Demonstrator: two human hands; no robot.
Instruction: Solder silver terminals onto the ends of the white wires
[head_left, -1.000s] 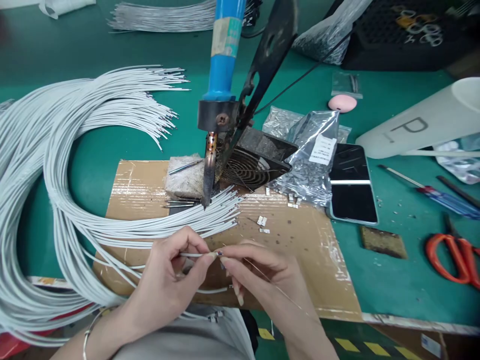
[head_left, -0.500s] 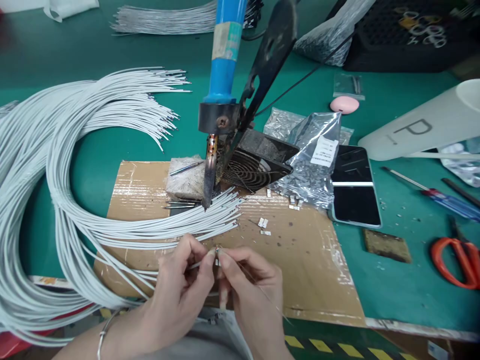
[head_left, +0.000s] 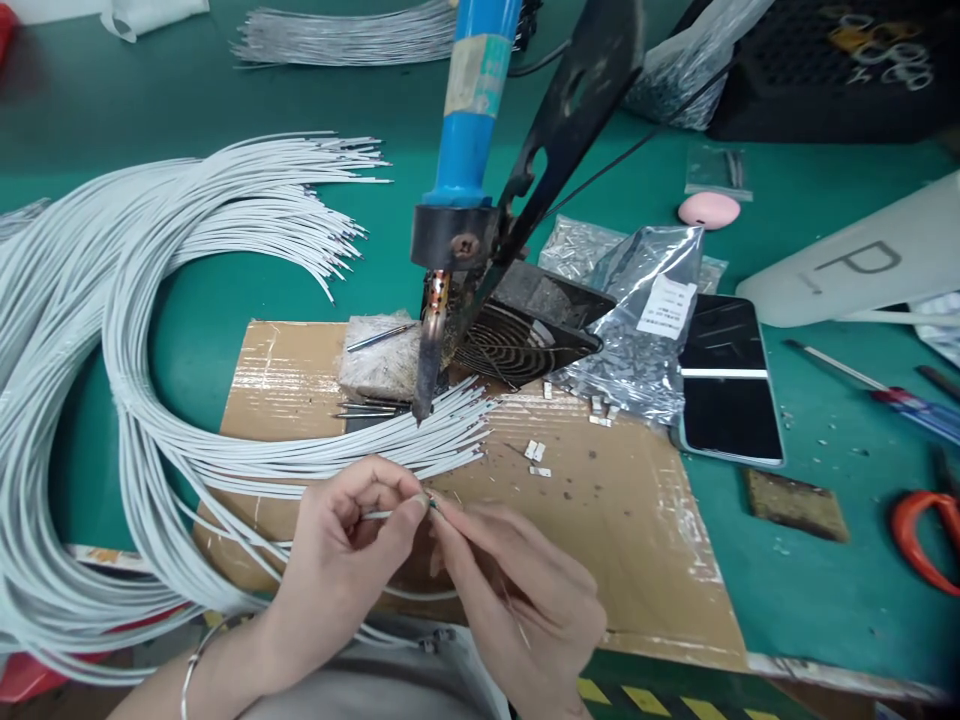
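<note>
My left hand (head_left: 352, 545) is closed, with a thin white cable (head_left: 379, 515) between thumb and index finger. At the end of this cable, thumb and index of my right hand (head_left: 517, 590) pinch the small coloured cores; the fingertips of both hands nearly meet there. A fine metallic wire (head_left: 517, 615), apparently solder, runs along the fingers of my right hand. Beyond the hands a blue soldering iron (head_left: 480, 140) points down in its stand, its dark tip above cable ends. A bundle of white cables (head_left: 247, 455) lies just behind my left hand.
Cardboard (head_left: 637, 540) covers the bench under my hands, with small white connectors (head_left: 535, 451) on it. A plastic bag of parts (head_left: 637, 340), phone (head_left: 727, 400), brown sponge (head_left: 796, 505), screwdriver (head_left: 885, 390) and orange-handled scissors (head_left: 919, 540) lie to the right. The iron's stand (head_left: 540, 340) rises ahead.
My right hand has turned and shifted slightly right, its fingers straighter. A small white piece seen under the fingertips is now hidden. The whole view has shifted a little.
</note>
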